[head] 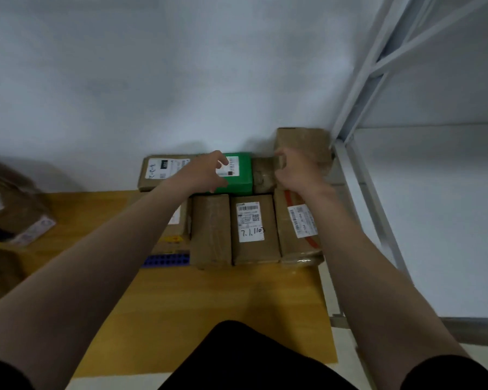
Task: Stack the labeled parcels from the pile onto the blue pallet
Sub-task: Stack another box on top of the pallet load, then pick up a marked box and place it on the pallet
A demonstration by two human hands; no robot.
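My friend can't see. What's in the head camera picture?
A right hand grips a brown parcel while the left hand reaches over the green parcel beside it, among parcels on a blue pallet by a white wall.

Dim, soft – blurred, bowed edges

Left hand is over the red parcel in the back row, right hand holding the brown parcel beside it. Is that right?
No: the head view shows a green parcel, not a red one, under the left hand in the back row; the right hand holds the brown parcel beside it.
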